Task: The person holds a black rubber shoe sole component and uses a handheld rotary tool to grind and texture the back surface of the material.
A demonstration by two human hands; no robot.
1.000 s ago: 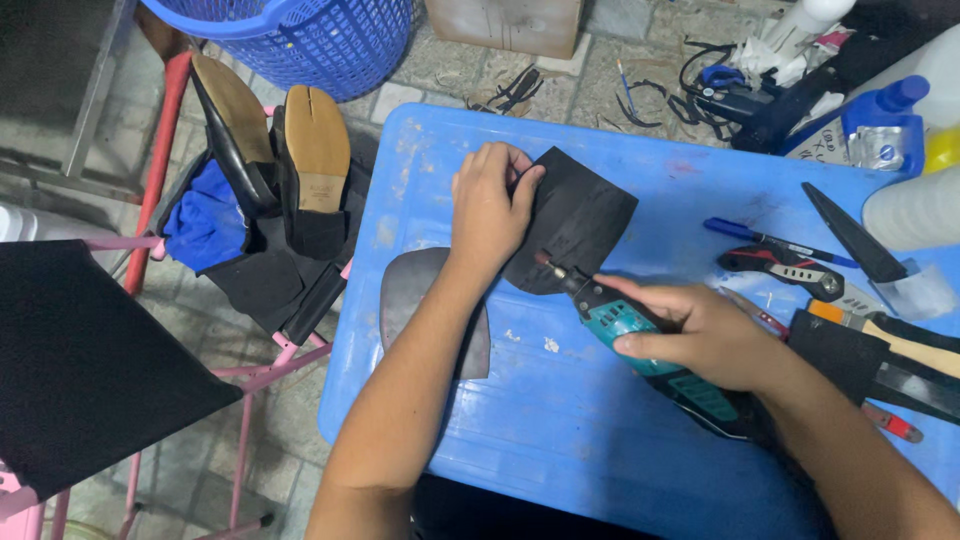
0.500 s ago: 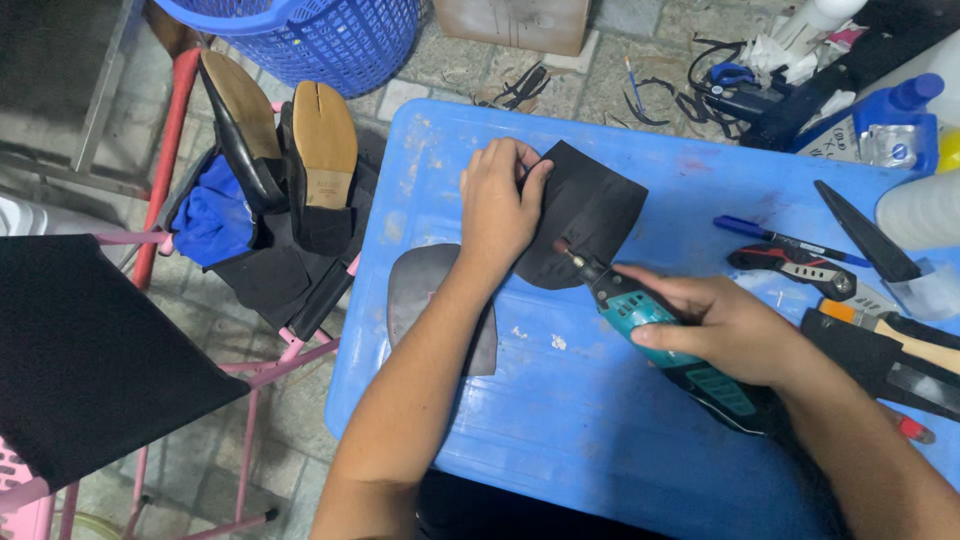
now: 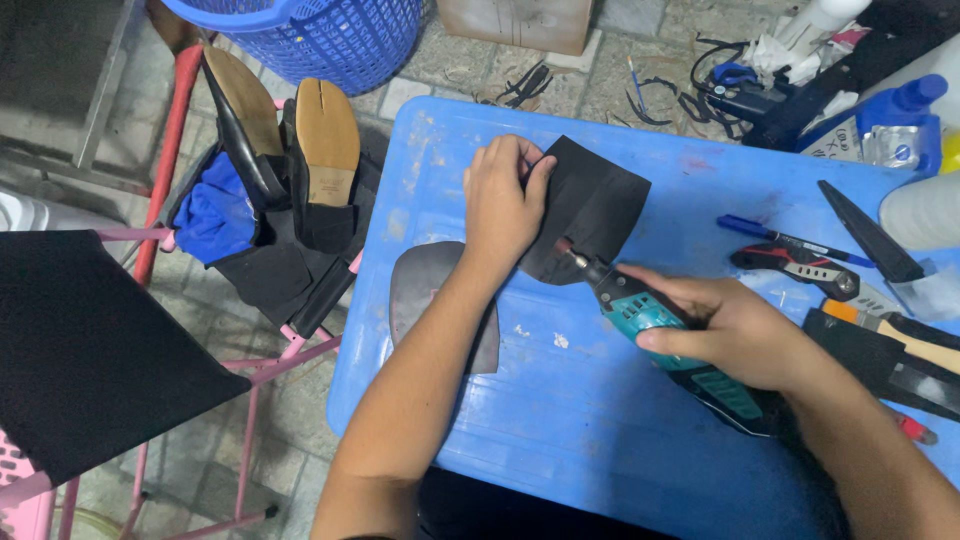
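My left hand presses down on a dark leather piece lying on the blue plastic table, fingers curled over its left edge. My right hand grips a teal and black rotary tool. The tool's small bit touches the leather's lower edge, just right of my left hand. A second dark, rounded leather piece lies partly hidden under my left forearm.
A blue pen, a red-black utility knife, a black blade and a wooden-handled tool lie at the table's right. A blue basket and a pair of heeled shoes on a pink rack are at left.
The view shifted slightly. My left hand stays on the leather, and the rotary tool's tip has moved a little along its lower edge.
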